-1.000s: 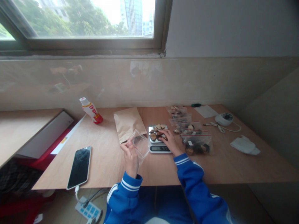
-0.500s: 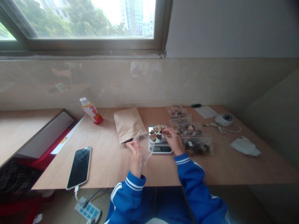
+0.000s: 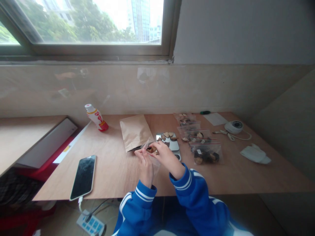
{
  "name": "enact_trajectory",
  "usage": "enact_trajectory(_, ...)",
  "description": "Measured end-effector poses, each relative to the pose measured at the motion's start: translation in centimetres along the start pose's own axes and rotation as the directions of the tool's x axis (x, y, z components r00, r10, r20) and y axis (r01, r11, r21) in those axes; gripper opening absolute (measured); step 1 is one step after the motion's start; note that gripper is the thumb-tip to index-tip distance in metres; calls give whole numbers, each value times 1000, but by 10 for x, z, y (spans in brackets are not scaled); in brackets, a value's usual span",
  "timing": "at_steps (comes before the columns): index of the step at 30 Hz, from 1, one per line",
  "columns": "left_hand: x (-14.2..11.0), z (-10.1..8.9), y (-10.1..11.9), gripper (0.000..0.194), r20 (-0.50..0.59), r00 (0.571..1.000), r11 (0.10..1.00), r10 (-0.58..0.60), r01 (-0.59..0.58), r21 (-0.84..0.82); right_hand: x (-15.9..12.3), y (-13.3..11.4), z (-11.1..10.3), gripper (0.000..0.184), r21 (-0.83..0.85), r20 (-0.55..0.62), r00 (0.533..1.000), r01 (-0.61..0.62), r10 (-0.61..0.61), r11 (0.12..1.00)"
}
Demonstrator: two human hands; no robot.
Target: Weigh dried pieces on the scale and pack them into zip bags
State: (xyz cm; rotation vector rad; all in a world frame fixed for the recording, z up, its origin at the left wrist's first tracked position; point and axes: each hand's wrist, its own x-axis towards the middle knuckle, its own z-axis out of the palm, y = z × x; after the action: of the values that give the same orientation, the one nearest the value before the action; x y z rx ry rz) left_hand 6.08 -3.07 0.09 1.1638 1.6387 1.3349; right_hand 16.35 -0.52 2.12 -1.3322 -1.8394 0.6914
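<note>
My left hand (image 3: 145, 165) pinches the rim of a small clear zip bag (image 3: 149, 151) and holds it up above the wooden table (image 3: 118, 170). My right hand (image 3: 165, 156) is closed on brown dried pieces at the mouth of that bag. Behind my hands stands a small kitchen scale (image 3: 172, 145) with a few dried pieces left on its steel plate. A brown paper pouch (image 3: 135, 131) lies flat just left of the scale.
Several filled zip bags (image 3: 205, 152) lie in a row right of the scale. A phone (image 3: 83, 176) on a cable lies at the left front, a red and white bottle (image 3: 95, 117) behind it. A white round device (image 3: 234, 126), paper and a tissue sit at the right.
My right hand left the scale plate with dried pieces and moved left to the mouth of the bag. My left hand raised the bag a little and shifted right.
</note>
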Motion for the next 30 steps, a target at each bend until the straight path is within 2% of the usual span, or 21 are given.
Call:
enact_trajectory(3, 1, 0, 0, 28, -30, 999, 1000, -11, 11, -4, 1, -8, -4, 33, 92, 20, 999, 38, -40, 995)
enact_trajectory(7, 1, -1, -2, 32, -64, 998, 1000, -4, 4, 1, -1, -17, -28, 42, 268, 134, 977, 123, -163, 956)
enact_trajectory(8, 1, -1, -3, 33, -68, 998, 1000, -3, 3, -1, -1, -14, -34, 41, 308, 123, 977, 126, -171, 943)
enact_trajectory(9, 2, -1, -3, 34, -71, 997, 1000, -6, 5, -5, -2, -8, -37, 37, 325, 70, 986, 119, -149, 938)
enact_trajectory(11, 3, -2, -5, 34, -74, 997, 1000, -17, 17, -7, -1, 13, -35, 34, 254, -151, 988, 57, -19, 965)
enact_trajectory(12, 4, -2, -6, 34, -78, 997, 1000, -22, 22, -4, 0, 27, -30, 36, 175, -292, 955, -4, 56, 985)
enact_trajectory(13, 4, -2, -7, 34, -81, 996, 1000, -24, 24, 2, 1, 42, -22, 42, 62, -419, 901, -93, 111, 994)
enact_trajectory(14, 4, -1, -7, 34, -84, 996, 1000, -22, 23, 9, 2, 56, -13, 54, -38, -503, 852, -189, 145, 981)
enact_trajectory(16, 4, -1, -8, 33, -81, 997, 1000, -15, 16, 21, 5, 82, 8, 81, -168, -523, 832, -314, 186, 935)
enact_trajectory(18, 3, 0, -8, 31, -68, 998, 1000, -15, 16, 20, 6, 98, 24, 93, -244, -498, 839, -380, 220, 892)
enact_trajectory(20, 3, 1, -9, 30, -56, 998, 1000, -17, 18, 10, 6, 107, 32, 87, -290, -495, 838, -408, 229, 866)
enact_trajectory(22, 3, 0, -9, 30, -55, 998, 1000, -16, 16, 2, 3, 111, 30, 73, -317, -506, 838, -401, 204, 859)
enact_trajectory(27, 4, -3, -10, 32, -47, 999, 999, -26, 25, -25, -6, 122, 8, 31, -272, -498, 861, -267, 102, 924)
enact_trajectory(30, 4, -5, -10, 33, -53, 998, 999, -33, 32, -16, -11, 126, -2, 22, -229, -472, 878, -207, 78, 951)
